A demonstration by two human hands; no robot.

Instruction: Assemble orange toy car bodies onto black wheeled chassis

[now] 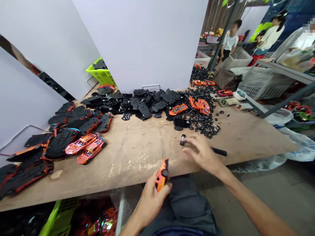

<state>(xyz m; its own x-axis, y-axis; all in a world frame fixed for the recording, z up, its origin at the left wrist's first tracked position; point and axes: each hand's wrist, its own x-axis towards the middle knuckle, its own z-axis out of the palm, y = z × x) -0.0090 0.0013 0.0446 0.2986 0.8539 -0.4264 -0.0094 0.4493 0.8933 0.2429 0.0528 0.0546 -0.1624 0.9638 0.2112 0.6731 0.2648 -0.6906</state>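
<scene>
My left hand (154,196) is closed around an orange toy car (161,175), held tilted on its side near the table's front edge, with a black wheel showing. Over a small hammer (182,140) lying on the wooden table, my right hand (200,152) has its thumb and fingers apart. The hammer's head shows past the fingertips and its black handle sticks out on the other side; the middle of the handle is hidden by the hand.
Finished-looking orange cars (92,149) and cars lying underside up (62,142) cover the left. Black chassis plates (145,103) are heaped at the back, beside piled wheels on axles (203,123). White panels (147,42) stand behind. People and crates (261,83) are at the right.
</scene>
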